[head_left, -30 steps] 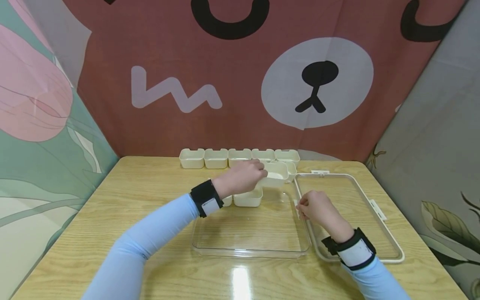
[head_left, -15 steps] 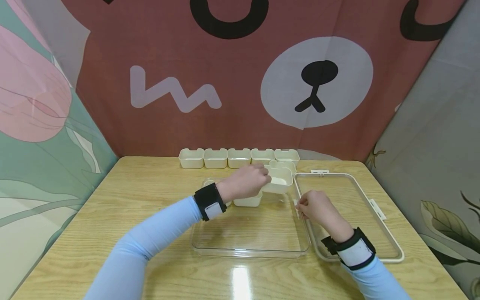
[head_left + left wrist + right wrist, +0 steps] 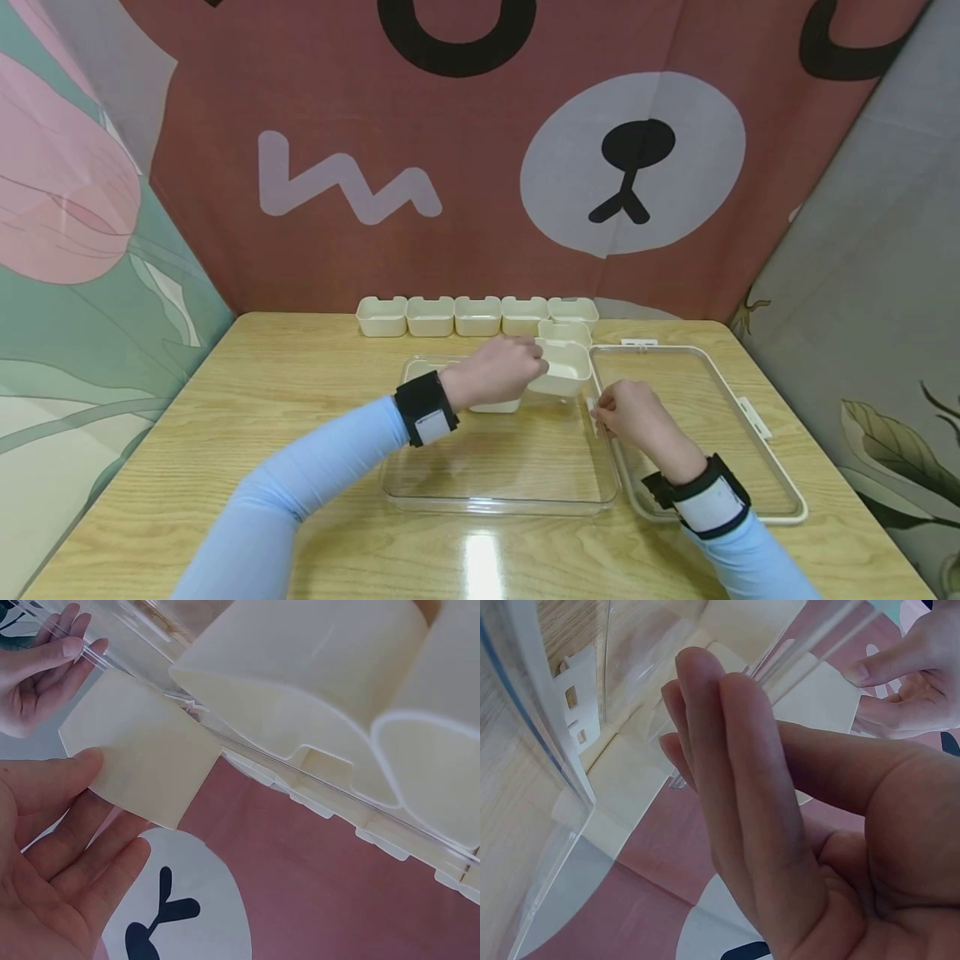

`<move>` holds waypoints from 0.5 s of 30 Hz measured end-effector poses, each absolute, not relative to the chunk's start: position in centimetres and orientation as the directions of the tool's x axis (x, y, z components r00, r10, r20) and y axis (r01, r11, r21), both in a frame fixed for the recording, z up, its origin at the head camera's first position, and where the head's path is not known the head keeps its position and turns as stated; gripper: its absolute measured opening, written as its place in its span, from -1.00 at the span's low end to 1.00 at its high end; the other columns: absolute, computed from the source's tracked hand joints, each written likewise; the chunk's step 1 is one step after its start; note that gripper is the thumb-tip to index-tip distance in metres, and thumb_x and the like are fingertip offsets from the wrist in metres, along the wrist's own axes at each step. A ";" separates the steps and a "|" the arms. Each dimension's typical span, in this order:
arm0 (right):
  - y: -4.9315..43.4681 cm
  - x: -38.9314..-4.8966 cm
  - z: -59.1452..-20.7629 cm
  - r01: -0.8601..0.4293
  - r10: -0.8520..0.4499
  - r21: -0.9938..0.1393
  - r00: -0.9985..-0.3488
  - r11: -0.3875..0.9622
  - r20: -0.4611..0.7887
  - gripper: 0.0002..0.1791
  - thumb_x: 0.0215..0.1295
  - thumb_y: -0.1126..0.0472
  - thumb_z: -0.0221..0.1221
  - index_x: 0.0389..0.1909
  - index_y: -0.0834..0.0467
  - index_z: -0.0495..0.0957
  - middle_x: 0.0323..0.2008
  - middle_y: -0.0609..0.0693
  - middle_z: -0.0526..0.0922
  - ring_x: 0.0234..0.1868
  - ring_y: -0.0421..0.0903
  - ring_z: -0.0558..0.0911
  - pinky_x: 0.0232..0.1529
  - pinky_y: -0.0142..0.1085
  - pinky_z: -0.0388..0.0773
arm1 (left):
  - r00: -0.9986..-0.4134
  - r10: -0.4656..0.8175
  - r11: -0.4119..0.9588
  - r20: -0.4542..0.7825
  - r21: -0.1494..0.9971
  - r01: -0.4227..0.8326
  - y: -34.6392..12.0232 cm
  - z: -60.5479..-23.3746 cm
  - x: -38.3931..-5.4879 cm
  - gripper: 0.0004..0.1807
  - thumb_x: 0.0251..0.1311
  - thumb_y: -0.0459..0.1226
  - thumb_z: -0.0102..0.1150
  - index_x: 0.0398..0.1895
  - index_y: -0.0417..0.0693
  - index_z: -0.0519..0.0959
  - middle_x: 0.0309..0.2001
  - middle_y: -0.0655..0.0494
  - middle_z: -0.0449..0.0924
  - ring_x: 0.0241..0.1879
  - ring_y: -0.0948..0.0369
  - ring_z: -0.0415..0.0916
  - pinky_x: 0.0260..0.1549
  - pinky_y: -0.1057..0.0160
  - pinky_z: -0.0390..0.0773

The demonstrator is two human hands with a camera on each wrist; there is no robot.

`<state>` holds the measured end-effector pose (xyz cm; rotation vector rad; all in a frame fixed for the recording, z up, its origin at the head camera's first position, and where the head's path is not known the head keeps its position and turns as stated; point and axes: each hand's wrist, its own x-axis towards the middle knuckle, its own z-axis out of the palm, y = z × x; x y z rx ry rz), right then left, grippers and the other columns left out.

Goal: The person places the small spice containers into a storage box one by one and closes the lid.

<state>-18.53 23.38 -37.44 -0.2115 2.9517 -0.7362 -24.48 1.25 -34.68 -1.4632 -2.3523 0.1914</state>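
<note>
My left hand [image 3: 501,368] pinches a small cream plastic bin [image 3: 564,368] by its wall, thumb on one side and fingers on the other. The bin is over the back right part of a clear plastic box [image 3: 502,505]. In the left wrist view the held bin [image 3: 142,750] shows its smooth outer side. Another cream bin [image 3: 495,407] sits inside the box, partly hidden by my left hand. At the box's right rim, my right hand [image 3: 647,423] pinches the clear edge between thumb and fingers; its fingers [image 3: 742,787] are fairly straight.
A row of several cream bins [image 3: 431,317] stands along the table's back edge, with one more bin [image 3: 564,332] in front of its right end. To the right of the box lies a clear lid with a white rim [image 3: 720,520] and side clips [image 3: 756,420].
My left hand has carried the bin rightward and toward me, away from the bin behind it. The right hand has stayed at the box rim.
</note>
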 end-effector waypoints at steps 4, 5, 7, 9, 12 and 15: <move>23.4 -18.5 -37.4 -0.099 -0.151 -0.481 -0.986 0.871 -0.070 -0.85 0.22 0.31 0.20 -0.43 0.34 0.64 -0.57 0.06 0.67 -0.58 -0.15 0.62 -0.58 -0.35 0.49 | -0.401 0.889 0.454 0.223 -0.300 0.839 1.5 -34.9 -24.4 -0.73 0.14 -0.46 0.03 -0.27 0.01 0.68 -0.39 0.19 0.59 -0.35 0.28 0.48 -0.53 0.42 0.43; 23.4 -18.5 -37.4 -0.098 -0.150 -0.483 -0.986 0.870 -0.072 -0.85 0.22 0.31 0.20 -0.43 0.34 0.63 -0.57 0.06 0.67 -0.58 -0.14 0.62 -0.58 -0.35 0.49 | -0.402 0.889 0.453 0.218 -0.299 0.840 1.5 -35.0 -24.4 -0.74 0.15 -0.45 0.03 -0.27 0.01 0.67 -0.39 0.19 0.59 -0.35 0.28 0.48 -0.54 0.43 0.42; 23.4 -18.5 -37.4 -0.094 -0.149 -0.484 -0.986 0.870 -0.076 -0.85 0.22 0.31 0.20 -0.43 0.34 0.63 -0.57 0.07 0.67 -0.57 -0.12 0.63 -0.58 -0.35 0.49 | -0.405 0.891 0.451 0.206 -0.299 0.841 1.6 -35.1 -24.4 -0.74 0.15 -0.45 0.04 -0.27 0.02 0.67 -0.39 0.19 0.60 -0.36 0.28 0.48 -0.55 0.43 0.41; 23.4 -18.5 -37.4 -0.092 -0.149 -0.486 -0.986 0.869 -0.080 -0.85 0.22 0.31 0.20 -0.43 0.34 0.63 -0.57 0.07 0.67 -0.56 -0.11 0.63 -0.58 -0.35 0.49 | -0.408 0.892 0.450 0.195 -0.294 0.844 1.7 -35.2 -24.5 -0.74 0.14 -0.45 0.04 -0.27 0.01 0.67 -0.39 0.19 0.60 -0.36 0.28 0.48 -0.55 0.42 0.41; 23.3 -18.5 -37.3 -0.084 -0.145 -0.491 -0.986 0.867 -0.088 -0.85 0.23 0.31 0.19 -0.42 0.35 0.63 -0.57 0.07 0.66 -0.56 -0.11 0.63 -0.57 -0.35 0.49 | -0.409 0.893 0.449 0.188 -0.287 0.846 1.8 -35.3 -24.5 -0.75 0.11 -0.45 0.06 -0.28 0.01 0.67 -0.39 0.19 0.59 -0.36 0.28 0.48 -0.54 0.41 0.44; 23.3 -18.6 -37.3 -0.074 -0.138 -0.490 -0.986 0.869 -0.096 -0.84 0.23 0.31 0.19 -0.41 0.35 0.63 -0.57 0.07 0.66 -0.56 -0.12 0.62 -0.57 -0.35 0.48 | -0.400 0.895 0.443 0.198 -0.290 0.848 1.8 -35.4 -24.5 -0.75 0.07 -0.46 0.06 -0.33 0.02 0.67 -0.41 0.19 0.57 -0.38 0.28 0.45 -0.55 0.39 0.45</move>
